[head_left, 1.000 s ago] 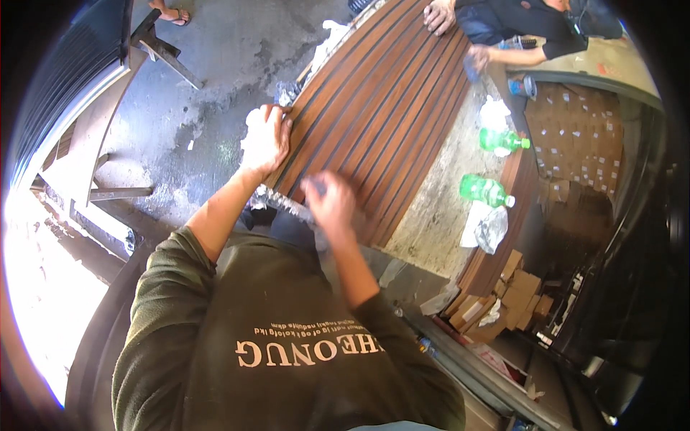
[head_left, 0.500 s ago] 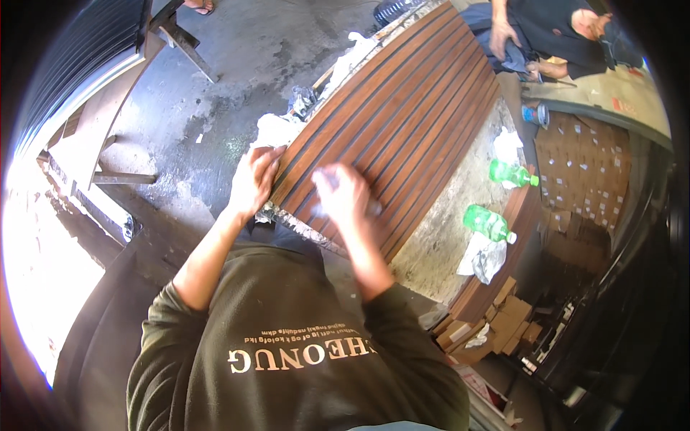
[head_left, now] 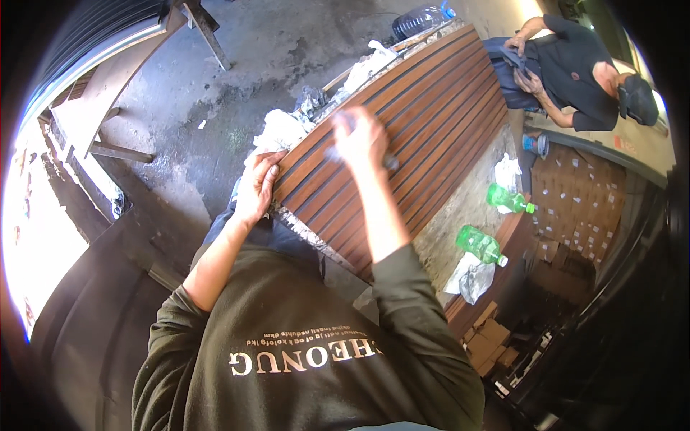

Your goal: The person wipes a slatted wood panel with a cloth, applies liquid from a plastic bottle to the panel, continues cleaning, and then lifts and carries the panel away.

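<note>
A brown slatted wood panel [head_left: 424, 122] with dark grooves lies on the worktable in front of me. At its near left corner my left hand [head_left: 256, 185] is closed on the panel's edge, thumb and fingers at the rim. My right hand [head_left: 363, 142], smeared by motion, presses a greyish cloth [head_left: 390, 162] onto the slats near the panel's left side. Most of the cloth is hidden beneath the hand.
White crumpled rags [head_left: 280, 131] and a large water bottle [head_left: 415, 24] line the far left edge. Two green bottles, one a lying green bottle [head_left: 480, 244], are at right beside a plastic bag [head_left: 474, 279]. Across the table a person [head_left: 575, 72] handles a dark cloth.
My right hand has slid with the cloth farther up the panel, away from me. My left hand stays at the corner. The view has shifted, showing more of the person opposite.
</note>
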A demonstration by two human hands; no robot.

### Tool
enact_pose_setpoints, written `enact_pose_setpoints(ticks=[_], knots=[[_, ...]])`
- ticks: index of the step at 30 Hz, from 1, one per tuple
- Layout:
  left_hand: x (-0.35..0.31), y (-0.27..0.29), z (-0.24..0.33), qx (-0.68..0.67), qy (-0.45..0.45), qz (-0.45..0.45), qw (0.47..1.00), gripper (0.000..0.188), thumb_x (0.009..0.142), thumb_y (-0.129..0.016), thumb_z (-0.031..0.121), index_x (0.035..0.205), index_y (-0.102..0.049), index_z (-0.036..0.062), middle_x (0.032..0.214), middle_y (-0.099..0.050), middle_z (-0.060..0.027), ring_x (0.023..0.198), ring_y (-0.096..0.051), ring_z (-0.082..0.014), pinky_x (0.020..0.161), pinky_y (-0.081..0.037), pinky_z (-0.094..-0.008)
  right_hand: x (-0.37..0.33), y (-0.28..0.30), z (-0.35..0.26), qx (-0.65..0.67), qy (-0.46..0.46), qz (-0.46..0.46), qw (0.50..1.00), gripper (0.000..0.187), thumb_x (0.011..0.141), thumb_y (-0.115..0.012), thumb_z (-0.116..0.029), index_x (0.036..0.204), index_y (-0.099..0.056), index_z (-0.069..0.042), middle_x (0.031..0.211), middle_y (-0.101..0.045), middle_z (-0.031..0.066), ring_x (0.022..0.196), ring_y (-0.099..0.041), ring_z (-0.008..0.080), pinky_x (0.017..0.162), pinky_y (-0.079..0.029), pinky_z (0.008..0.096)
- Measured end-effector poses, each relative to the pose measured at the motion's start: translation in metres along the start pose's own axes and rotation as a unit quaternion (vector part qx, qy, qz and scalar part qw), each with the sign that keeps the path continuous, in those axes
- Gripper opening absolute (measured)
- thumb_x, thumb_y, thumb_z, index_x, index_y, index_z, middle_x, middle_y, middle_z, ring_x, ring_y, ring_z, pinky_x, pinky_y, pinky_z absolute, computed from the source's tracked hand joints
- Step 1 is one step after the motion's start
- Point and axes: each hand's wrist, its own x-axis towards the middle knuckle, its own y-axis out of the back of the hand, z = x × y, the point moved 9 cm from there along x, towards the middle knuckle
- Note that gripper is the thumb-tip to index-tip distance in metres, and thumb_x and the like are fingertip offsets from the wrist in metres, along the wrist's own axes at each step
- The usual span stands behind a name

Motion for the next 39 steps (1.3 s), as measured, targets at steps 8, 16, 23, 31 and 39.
enact_pose_setpoints(ticks=[8,16,23,31,39], knots=[[0.0,-0.01,-0.032,-0.195,0.072,-0.069,0.976,0.029,0.095,-0.048,0.018,0.119,-0.061,0.0083,0.118,-0.056,-0.01,0.116,-0.048,-0.0225,0.1,-0.035,-0.0324,-0.106,-0.037,-0.066,0.126,0.119,-0.008,0.985,0.016,0.08,-0.067,-0.024,0.088,-0.064,-0.011,0.084,-0.067,0.0108,0.077,-0.066,0.0259,0.068,-0.053,0.0381],[0.003,-0.014,-0.034,-0.258,0.097,-0.09,0.957,0.029,0.094,-0.052,0.019,0.119,-0.062,0.0068,0.121,-0.058,-0.0101,0.115,-0.049,-0.0214,0.102,-0.034,-0.0322,-0.069,-0.015,-0.035,0.085,0.027,0.047,0.995,0.021,0.079,-0.067,-0.031,0.085,-0.067,-0.01,0.083,-0.068,0.0113,0.074,-0.066,0.0264,0.066,-0.052,0.0374],[-0.001,-0.012,-0.035,-0.245,0.077,-0.094,0.962,0.029,0.094,-0.053,0.018,0.118,-0.062,0.0069,0.116,-0.061,-0.0087,0.111,-0.05,-0.0205,0.099,-0.036,-0.0327,-0.113,-0.04,-0.067,0.142,0.077,-0.034,0.986,0.017,0.073,-0.071,-0.026,0.081,-0.067,-0.013,0.082,-0.067,0.0073,0.076,-0.065,0.0276,0.067,-0.052,0.0386],[0.004,-0.017,-0.035,-0.27,0.099,-0.145,0.947,0.033,0.094,-0.054,0.02,0.123,-0.058,0.0059,0.126,-0.054,-0.0081,0.118,-0.047,-0.0188,0.105,-0.031,-0.0304,-0.127,-0.041,-0.079,0.134,0.127,-0.079,0.98,0.018,0.073,-0.072,-0.025,0.085,-0.069,-0.012,0.087,-0.066,0.0069,0.079,-0.065,0.0238,0.071,-0.051,0.035],[0.041,-0.016,-0.022,-0.053,0.093,-0.239,0.965,0.04,0.089,-0.058,0.027,0.126,-0.054,0.0096,0.122,-0.051,-0.0148,0.114,-0.052,-0.0259,0.099,-0.04,-0.0357,-0.17,-0.022,-0.007,0.101,0.101,-0.094,0.985,0.019,0.074,-0.071,-0.029,0.083,-0.068,-0.013,0.086,-0.066,0.0046,0.08,-0.065,0.0245,0.07,-0.052,0.036]])
